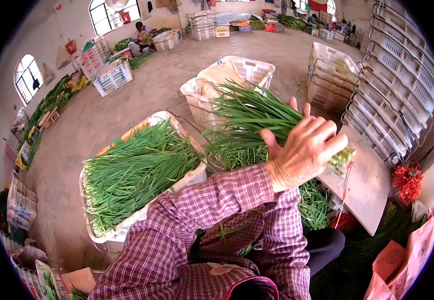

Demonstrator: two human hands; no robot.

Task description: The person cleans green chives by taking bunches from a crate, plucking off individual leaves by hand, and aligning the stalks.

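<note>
A thick bunch of green chives point(257, 112) is held in front of me, leaf tips to the left and pale cut stems point(343, 159) to the right. My left hand point(307, 146) lies across the stem end from above, its fingers curled over the bunch. Underneath, my right hand point(299, 107) is mostly hidden by the bunch and my left hand; fingertips show at the far side, around the chives. Left of my hands, a white crate point(195, 177) is filled with flat-laid chives point(137, 172). More loose chives point(314, 205) lie below my right forearm.
Beyond the bunch stands a white crate point(263, 75) with a tan sack. A grey board point(372, 190) is at my right, with a red bundle of ties point(408, 182) beside it. Stacked crates point(397, 85) rise at right. A person point(144, 37) sits far off.
</note>
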